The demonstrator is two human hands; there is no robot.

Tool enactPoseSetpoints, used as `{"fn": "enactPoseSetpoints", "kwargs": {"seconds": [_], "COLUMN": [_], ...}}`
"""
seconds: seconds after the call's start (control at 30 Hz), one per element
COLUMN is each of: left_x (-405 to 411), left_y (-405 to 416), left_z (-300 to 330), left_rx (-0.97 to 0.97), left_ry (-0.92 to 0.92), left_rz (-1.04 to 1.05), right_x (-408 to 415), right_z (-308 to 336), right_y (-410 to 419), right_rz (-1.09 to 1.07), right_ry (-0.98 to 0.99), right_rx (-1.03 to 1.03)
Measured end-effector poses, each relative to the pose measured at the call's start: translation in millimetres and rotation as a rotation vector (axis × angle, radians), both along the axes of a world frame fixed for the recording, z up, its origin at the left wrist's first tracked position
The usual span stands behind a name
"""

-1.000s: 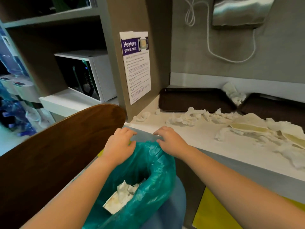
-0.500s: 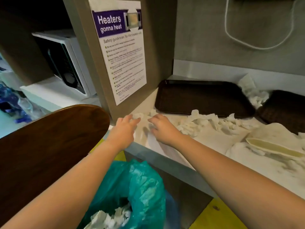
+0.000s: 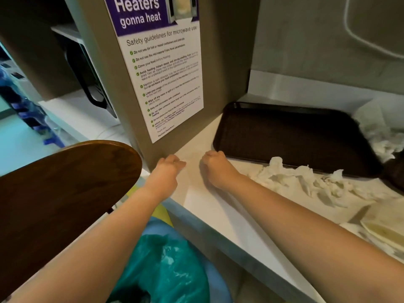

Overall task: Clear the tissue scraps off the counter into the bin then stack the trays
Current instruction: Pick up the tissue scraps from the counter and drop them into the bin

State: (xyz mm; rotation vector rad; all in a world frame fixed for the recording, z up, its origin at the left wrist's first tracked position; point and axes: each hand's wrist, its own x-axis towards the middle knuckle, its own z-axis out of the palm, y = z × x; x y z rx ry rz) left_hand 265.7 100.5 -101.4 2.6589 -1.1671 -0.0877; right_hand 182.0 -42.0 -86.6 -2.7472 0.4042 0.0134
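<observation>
Tissue scraps (image 3: 306, 180) are spread over the right part of the counter (image 3: 218, 217), along the front edge of the brown tray (image 3: 290, 136) and onward to the right. More crumpled tissue (image 3: 380, 138) is heaped at the tray's right end.

Left hand (image 3: 167, 169): seen from the back, resting at the counter's left corner, just beside the foot of the side panel. The fingers are curled under; whether anything is held inside them cannot be told.

Right hand (image 3: 213, 165): placed on the counter a little apart from the left, knuckles up, close to the tray's near left corner. The fingers are bunched into a loose fist. No scrap can be made out within the grasp, so its contents cannot be confirmed. The nearest loose tissue lies just to the right of the wrist.

Both forearms are extended from the lower edge of the view, over the counter edge.

Below the forearms, a bin (image 3: 218, 287) lined with a green bag (image 3: 168, 267) is placed against the counter front. A dark wooden chair back (image 3: 65, 189) is seen at the left. A notice headed "Heaters gonna heat" (image 3: 159, 62) is fixed to the side panel above the hands. A flattened paper item (image 3: 384, 226) with a yellowish inside is noted at the right edge of the counter. A microwave (image 3: 87, 84) is partly visible on the shelf behind the panel.
</observation>
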Motion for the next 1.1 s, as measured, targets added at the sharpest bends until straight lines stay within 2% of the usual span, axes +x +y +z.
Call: {"fn": "enactPoseSetpoints", "kwargs": {"seconds": [0.47,0.67,0.87,1.1], "left_x": [-36.0,-64.4,-95.9,-130.2], "left_y": [27.6,77.0,138.1,203.6], "left_z": [19.0,41.4,54.5,56.7], "left_rx": [-0.233,-0.317,-0.330,-0.335], "left_ry": [0.023,-0.053,-0.049,-0.052], "left_rz": [-0.007,-0.012,0.003,-0.066], "right_x": [-27.4,-52.1,-87.3,-130.8], "right_z": [4.2,18.4,34.1,32.3], "right_y": [28.1,70.2,130.5,197.6], "right_rz": [0.009,-0.018,0.025,0.112], "right_ry": [-0.061,-0.173,-0.349,-0.377], "right_rx": [0.038,-0.008,0.041,0.100]}}
